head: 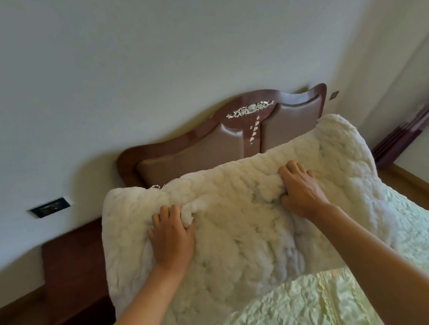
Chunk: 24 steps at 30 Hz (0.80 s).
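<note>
A thick cream fleece blanket (240, 240) is lifted over the head end of the bed, its top edge raised in front of the headboard. My left hand (172, 236) grips a bunched fold of the fleece left of its middle. Further right and higher, my right hand (300, 191) grips another bunched fold. Under the blanket lies a pale green quilted bedspread (322, 303), which shows at the lower right.
A dark wooden headboard (205, 148) with padded brown panels and a silver ornament stands against the white wall. A dark wooden nightstand (72, 276) sits left of the bed, below a black wall socket (50, 207). Purple curtains (405, 130) hang at the right.
</note>
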Available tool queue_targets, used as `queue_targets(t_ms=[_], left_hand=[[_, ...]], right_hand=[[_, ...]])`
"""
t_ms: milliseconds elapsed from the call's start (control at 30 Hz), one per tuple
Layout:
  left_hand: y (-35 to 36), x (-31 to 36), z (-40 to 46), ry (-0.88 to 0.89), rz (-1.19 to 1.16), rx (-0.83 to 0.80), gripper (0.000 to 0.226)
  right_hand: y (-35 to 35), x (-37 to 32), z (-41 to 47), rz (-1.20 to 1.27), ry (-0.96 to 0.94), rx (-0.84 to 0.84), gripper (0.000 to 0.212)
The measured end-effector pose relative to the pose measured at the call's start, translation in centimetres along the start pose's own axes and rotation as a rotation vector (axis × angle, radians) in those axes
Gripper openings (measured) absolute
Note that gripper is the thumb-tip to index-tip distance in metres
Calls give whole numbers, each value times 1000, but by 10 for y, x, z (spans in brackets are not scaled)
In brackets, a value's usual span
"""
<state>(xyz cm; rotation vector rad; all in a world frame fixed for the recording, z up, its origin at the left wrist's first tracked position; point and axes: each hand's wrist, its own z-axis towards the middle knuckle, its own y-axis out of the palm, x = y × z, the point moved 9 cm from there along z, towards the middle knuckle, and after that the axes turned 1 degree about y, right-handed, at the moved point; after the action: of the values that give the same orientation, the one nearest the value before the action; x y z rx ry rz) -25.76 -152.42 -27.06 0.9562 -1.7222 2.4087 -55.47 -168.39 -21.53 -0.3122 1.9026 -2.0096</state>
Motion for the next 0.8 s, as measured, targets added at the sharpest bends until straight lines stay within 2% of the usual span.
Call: queue_targets(t_ms=[233,333,800], left_hand=[[92,14,23,-85,26,1,31],[126,14,31,-62,50,2,29],[291,-33,76,-66,156,61,29]], right_hand=[[72,56,64,5,-52,-49,36],[111,73,89,-2,-88,-47,35],[293,122,176,65,-170,-106,38]])
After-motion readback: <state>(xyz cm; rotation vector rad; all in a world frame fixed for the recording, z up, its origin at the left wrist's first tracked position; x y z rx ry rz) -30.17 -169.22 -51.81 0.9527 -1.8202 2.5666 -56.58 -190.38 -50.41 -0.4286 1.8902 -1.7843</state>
